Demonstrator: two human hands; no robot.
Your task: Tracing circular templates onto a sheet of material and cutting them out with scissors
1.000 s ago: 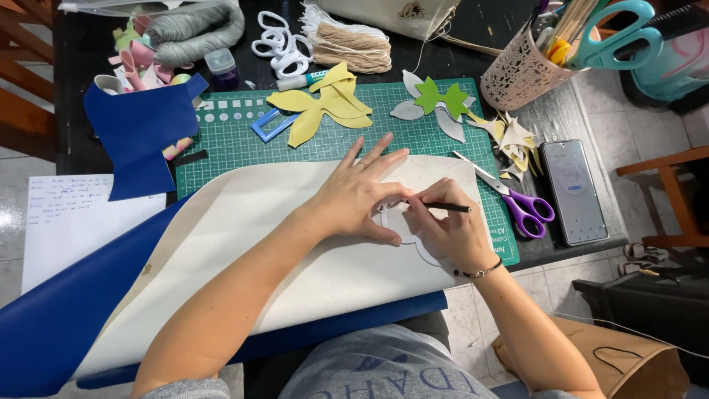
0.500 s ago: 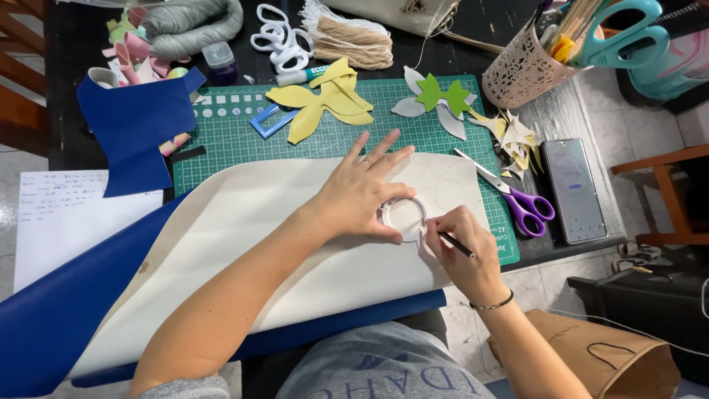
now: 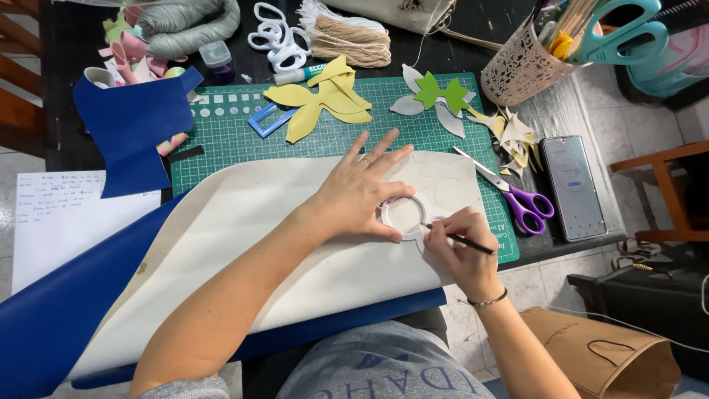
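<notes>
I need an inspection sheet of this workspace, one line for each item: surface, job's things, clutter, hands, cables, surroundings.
Surface: green cutting mat on a dark table.
Job's things: cream sheet with blue underside; white ring template; dark pencil.
Clutter: purple scissors, yellow cutouts, green cutout, phone, twine bundle, perforated holder with teal scissors, blue piece.
Hands: left hand presses the template flat; right hand grips the pencil against its rim.
Cables: thin white cord over the floor.
Surroundings: brown paper bag, written paper, tiled floor.
</notes>
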